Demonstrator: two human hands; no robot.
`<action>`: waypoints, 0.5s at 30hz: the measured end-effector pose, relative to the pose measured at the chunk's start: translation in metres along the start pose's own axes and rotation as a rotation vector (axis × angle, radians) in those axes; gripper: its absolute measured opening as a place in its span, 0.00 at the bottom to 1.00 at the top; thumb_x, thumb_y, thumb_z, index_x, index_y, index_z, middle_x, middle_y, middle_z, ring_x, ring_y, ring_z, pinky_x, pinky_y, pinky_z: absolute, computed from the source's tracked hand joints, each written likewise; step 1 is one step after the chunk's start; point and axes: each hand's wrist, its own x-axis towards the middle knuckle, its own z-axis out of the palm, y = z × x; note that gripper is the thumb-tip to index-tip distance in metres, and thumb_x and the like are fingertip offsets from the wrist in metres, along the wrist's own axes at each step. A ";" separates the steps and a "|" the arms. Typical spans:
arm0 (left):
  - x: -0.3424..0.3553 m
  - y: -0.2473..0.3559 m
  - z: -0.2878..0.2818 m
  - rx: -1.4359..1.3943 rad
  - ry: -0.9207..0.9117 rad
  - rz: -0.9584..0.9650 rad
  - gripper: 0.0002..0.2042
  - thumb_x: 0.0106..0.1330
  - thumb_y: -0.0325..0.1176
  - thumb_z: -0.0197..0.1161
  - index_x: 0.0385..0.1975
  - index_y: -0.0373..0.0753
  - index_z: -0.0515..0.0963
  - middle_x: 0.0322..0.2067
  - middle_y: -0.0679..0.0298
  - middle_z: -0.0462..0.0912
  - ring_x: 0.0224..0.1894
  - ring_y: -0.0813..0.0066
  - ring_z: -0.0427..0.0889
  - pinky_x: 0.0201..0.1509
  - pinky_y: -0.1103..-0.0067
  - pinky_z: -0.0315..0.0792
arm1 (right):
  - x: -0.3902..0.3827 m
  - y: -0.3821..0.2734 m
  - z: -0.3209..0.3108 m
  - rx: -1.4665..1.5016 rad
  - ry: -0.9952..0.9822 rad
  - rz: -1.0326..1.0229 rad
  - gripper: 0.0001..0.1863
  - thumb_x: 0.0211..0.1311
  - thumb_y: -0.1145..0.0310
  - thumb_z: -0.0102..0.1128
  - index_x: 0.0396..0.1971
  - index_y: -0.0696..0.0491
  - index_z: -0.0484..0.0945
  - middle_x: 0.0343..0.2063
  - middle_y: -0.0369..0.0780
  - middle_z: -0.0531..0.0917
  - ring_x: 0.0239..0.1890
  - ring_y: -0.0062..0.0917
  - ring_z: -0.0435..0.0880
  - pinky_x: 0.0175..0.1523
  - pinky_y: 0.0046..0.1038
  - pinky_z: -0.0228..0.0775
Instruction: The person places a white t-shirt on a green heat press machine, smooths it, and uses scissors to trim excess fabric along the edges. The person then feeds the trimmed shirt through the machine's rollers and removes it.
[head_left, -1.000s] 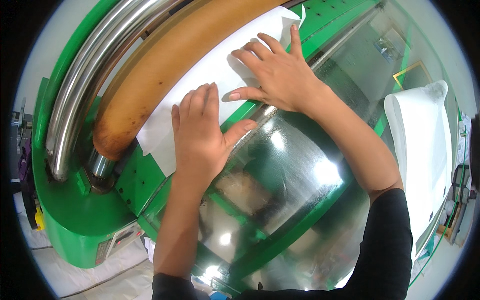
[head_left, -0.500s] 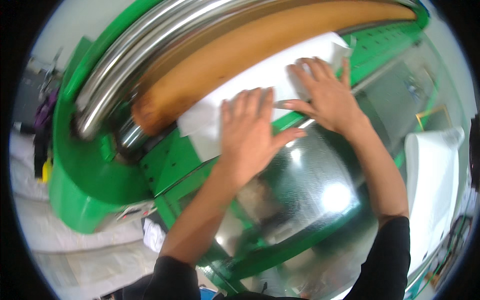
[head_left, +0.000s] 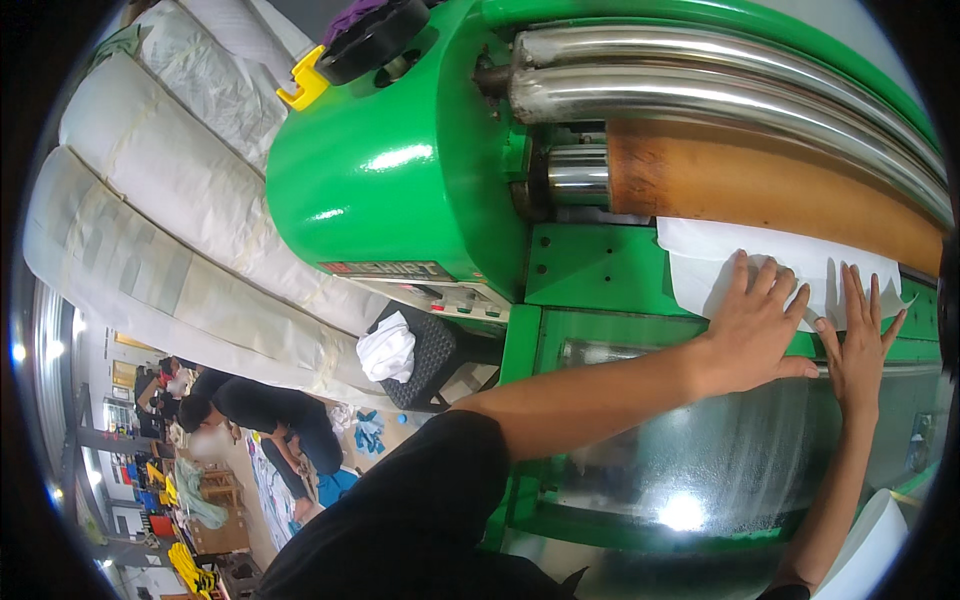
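A white sheet (head_left: 700,268), thin like paper or cloth, lies on the green ledge of a large roller machine, with its far edge against a brown padded roller (head_left: 740,180). My left hand (head_left: 755,325) rests on the sheet, fingers spread and thumb held out to the right. Close beside it, my right hand (head_left: 858,335) also has its fingers fanned out on the sheet toward its right end. Neither hand grips anything. The sheet's near edge is partly hidden under the fingers.
Shiny metal rollers (head_left: 700,90) run above the brown one. The green end housing (head_left: 370,180) carries a black handwheel (head_left: 375,40). Large wrapped rolls (head_left: 190,240) lean at left. A white cloth (head_left: 387,347) sits on a dark stool (head_left: 440,350). Another person (head_left: 270,415) bends over the floor.
My view has swung left, bringing the machine's end, the rolls and another person into sight. Both hands still lie spread on the white sheet.
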 end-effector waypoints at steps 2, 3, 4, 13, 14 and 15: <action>0.000 0.000 0.000 -0.004 -0.004 -0.002 0.49 0.66 0.70 0.65 0.70 0.26 0.73 0.65 0.39 0.73 0.73 0.35 0.66 0.77 0.35 0.53 | 0.000 0.001 0.001 0.045 -0.030 0.016 0.46 0.75 0.31 0.50 0.83 0.44 0.60 0.80 0.37 0.68 0.86 0.41 0.53 0.83 0.68 0.19; 0.000 0.001 0.000 -0.011 -0.008 -0.004 0.49 0.66 0.70 0.65 0.70 0.26 0.73 0.66 0.39 0.73 0.74 0.35 0.65 0.77 0.35 0.53 | -0.001 0.001 0.001 0.003 -0.003 -0.003 0.46 0.75 0.31 0.50 0.83 0.44 0.61 0.80 0.37 0.68 0.86 0.41 0.53 0.83 0.68 0.20; 0.000 0.002 -0.001 -0.008 -0.009 -0.010 0.49 0.66 0.70 0.65 0.70 0.26 0.73 0.66 0.39 0.72 0.74 0.35 0.65 0.77 0.36 0.53 | 0.000 0.002 0.001 0.034 -0.036 0.016 0.46 0.75 0.31 0.50 0.83 0.44 0.61 0.80 0.37 0.68 0.86 0.41 0.54 0.83 0.69 0.20; 0.002 0.004 -0.011 0.050 -0.032 0.014 0.45 0.67 0.66 0.68 0.71 0.33 0.73 0.70 0.43 0.73 0.76 0.38 0.65 0.78 0.39 0.54 | 0.002 -0.007 -0.015 0.130 -0.089 0.046 0.47 0.72 0.32 0.55 0.80 0.48 0.66 0.78 0.40 0.72 0.84 0.43 0.58 0.83 0.70 0.19; 0.002 0.006 -0.012 0.043 -0.058 0.023 0.44 0.67 0.65 0.69 0.71 0.34 0.74 0.71 0.43 0.73 0.76 0.38 0.65 0.78 0.39 0.53 | 0.002 -0.007 -0.014 0.166 -0.064 0.058 0.47 0.71 0.31 0.55 0.79 0.47 0.67 0.77 0.40 0.73 0.83 0.44 0.60 0.83 0.70 0.20; 0.003 0.005 -0.013 0.041 -0.035 0.047 0.43 0.67 0.64 0.70 0.72 0.35 0.74 0.71 0.44 0.73 0.76 0.38 0.64 0.79 0.39 0.53 | 0.001 -0.008 -0.013 0.161 0.008 0.039 0.46 0.71 0.30 0.55 0.79 0.46 0.68 0.76 0.41 0.75 0.83 0.44 0.61 0.82 0.72 0.21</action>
